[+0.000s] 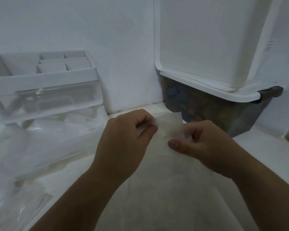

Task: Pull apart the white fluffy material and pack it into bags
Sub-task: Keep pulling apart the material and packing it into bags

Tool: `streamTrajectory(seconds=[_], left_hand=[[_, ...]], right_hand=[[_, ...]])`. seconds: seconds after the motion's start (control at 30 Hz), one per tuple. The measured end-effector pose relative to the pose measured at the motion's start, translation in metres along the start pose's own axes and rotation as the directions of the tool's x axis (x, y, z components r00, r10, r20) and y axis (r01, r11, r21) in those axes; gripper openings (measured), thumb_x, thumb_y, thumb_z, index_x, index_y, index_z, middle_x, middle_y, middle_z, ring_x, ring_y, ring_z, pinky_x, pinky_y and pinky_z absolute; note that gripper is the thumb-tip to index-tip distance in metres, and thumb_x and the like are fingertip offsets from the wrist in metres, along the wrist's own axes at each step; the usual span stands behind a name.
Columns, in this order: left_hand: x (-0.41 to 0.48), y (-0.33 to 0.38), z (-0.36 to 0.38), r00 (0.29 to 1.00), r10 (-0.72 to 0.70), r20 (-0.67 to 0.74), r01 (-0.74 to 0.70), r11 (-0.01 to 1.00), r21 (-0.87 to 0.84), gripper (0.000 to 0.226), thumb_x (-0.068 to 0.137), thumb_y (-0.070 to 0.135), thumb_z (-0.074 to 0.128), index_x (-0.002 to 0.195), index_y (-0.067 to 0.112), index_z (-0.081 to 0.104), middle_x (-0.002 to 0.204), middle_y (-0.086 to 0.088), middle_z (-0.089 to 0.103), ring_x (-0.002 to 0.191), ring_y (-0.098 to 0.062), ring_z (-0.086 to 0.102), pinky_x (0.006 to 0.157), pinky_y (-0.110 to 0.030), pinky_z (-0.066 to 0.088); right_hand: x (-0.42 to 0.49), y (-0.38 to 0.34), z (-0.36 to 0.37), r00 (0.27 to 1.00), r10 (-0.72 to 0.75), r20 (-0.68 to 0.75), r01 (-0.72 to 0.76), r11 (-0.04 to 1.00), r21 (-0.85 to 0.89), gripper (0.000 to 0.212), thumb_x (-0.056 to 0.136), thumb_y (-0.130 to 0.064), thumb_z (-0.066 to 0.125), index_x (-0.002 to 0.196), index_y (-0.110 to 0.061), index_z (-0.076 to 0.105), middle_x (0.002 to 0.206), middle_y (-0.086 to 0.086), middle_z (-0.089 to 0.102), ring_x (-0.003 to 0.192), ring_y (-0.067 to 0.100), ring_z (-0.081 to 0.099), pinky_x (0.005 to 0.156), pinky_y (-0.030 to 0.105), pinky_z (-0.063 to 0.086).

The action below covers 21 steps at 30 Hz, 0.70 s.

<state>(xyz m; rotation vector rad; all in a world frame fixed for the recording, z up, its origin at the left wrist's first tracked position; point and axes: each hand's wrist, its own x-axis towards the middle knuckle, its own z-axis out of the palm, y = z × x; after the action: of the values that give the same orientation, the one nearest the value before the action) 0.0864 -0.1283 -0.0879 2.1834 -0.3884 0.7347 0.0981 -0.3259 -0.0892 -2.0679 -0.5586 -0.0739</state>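
Both my hands are raised above the pale table (165, 189), close together at mid frame. My left hand (123, 139) pinches one side of a thin, see-through white piece (169, 124), and my right hand (200, 144) pinches its other side with thumb and curled fingers. The piece is blurred, so I cannot tell whether it is a small clear bag, fluffy material, or both. A little white fluff shows between my right fingers. A heap of clear plastic bags (45, 144) holding white material lies at the left.
A white organiser with clear drawers (45, 90) stands at the back left against the wall. A dark storage box (220, 110) with its white lid (207, 47) propped open stands at the back right. More clear bags (15, 202) lie at the near left.
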Motion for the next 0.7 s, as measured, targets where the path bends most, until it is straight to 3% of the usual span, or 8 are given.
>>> streamTrajectory(seconds=[0.13,0.23,0.37,0.47,0.53,0.6,0.63,0.7], left_hand=[[0.000,0.000,-0.002,0.999,-0.041,0.017,0.040,0.999,0.029,0.006,0.084,0.022,0.075,0.082,0.027,0.071,0.075,0.017,0.069,0.076,-0.002,0.063,0.070,-0.018,0.049],[0.001,-0.002,0.000,0.998,-0.067,0.019,0.065,0.994,0.082,0.010,0.082,0.023,0.077,0.080,0.029,0.069,0.086,0.015,0.066,0.084,-0.004,0.060,0.076,-0.020,0.048],[0.003,0.001,-0.003,0.998,-0.038,0.052,0.027,0.981,0.191,0.013,0.080,0.026,0.080,0.078,0.032,0.068,0.126,0.014,0.057,0.122,-0.010,0.045,0.093,-0.013,0.031],[0.004,0.006,-0.008,0.993,0.012,0.120,-0.032,0.986,0.165,0.018,0.081,0.025,0.079,0.075,0.033,0.065,0.138,0.017,0.056,0.134,-0.006,0.041,0.110,-0.027,0.031],[0.003,0.007,-0.010,0.989,0.029,0.147,-0.050,0.988,0.145,0.016,0.082,0.026,0.078,0.076,0.034,0.066,0.125,0.020,0.065,0.120,0.000,0.053,0.109,-0.030,0.037],[0.003,0.006,-0.011,0.986,0.009,0.169,-0.031,0.991,0.130,0.008,0.082,0.029,0.078,0.081,0.032,0.070,0.101,0.019,0.071,0.090,0.004,0.061,0.091,-0.020,0.045],[0.003,0.006,-0.011,0.984,-0.001,0.180,-0.024,0.991,0.135,0.005,0.082,0.030,0.077,0.084,0.030,0.073,0.092,0.018,0.071,0.079,0.004,0.060,0.081,-0.014,0.044],[0.003,0.009,-0.010,0.977,-0.012,0.211,-0.022,0.987,0.161,0.004,0.084,0.031,0.076,0.087,0.027,0.075,0.083,0.016,0.069,0.075,0.000,0.060,0.073,-0.007,0.039]], right_hand=[[0.001,0.006,0.003,0.999,-0.001,0.050,0.004,0.998,-0.061,0.035,0.080,-0.059,0.060,0.061,-0.031,0.070,0.049,-0.008,0.049,0.048,0.016,0.042,0.053,0.031,0.037],[0.001,0.004,0.002,0.997,0.005,0.079,-0.005,1.000,-0.005,0.032,0.085,-0.052,0.057,0.066,-0.033,0.074,0.053,-0.010,0.059,0.050,0.008,0.052,0.054,0.026,0.043],[0.002,0.005,-0.001,1.000,-0.012,0.017,0.012,0.999,0.034,0.028,0.079,-0.048,0.063,0.081,-0.026,0.079,0.068,0.002,0.072,0.063,0.013,0.062,0.065,0.036,0.053],[0.001,0.008,-0.002,1.000,-0.017,0.012,0.017,1.000,0.020,0.032,0.077,-0.052,0.063,0.084,-0.024,0.080,0.073,0.011,0.072,0.066,0.018,0.063,0.071,0.046,0.055],[0.001,0.008,-0.003,0.999,-0.021,0.027,0.021,1.000,-0.007,0.034,0.078,-0.052,0.063,0.084,-0.022,0.079,0.073,0.011,0.072,0.068,0.029,0.067,0.072,0.049,0.054],[0.001,0.010,-0.003,0.999,-0.029,0.020,0.031,0.998,-0.063,0.036,0.082,-0.048,0.067,0.073,-0.014,0.074,0.061,0.006,0.064,0.058,0.032,0.056,0.060,0.045,0.050],[0.001,0.011,-0.004,0.999,-0.041,0.008,0.041,0.994,-0.106,0.042,0.082,-0.050,0.070,0.067,-0.011,0.068,0.056,0.000,0.057,0.053,0.025,0.049,0.055,0.040,0.045],[0.002,0.010,-0.003,0.997,-0.064,-0.031,0.058,0.982,-0.180,0.039,0.074,-0.064,0.067,0.077,-0.026,0.071,0.069,-0.015,0.065,0.063,0.006,0.060,0.060,0.025,0.053]])
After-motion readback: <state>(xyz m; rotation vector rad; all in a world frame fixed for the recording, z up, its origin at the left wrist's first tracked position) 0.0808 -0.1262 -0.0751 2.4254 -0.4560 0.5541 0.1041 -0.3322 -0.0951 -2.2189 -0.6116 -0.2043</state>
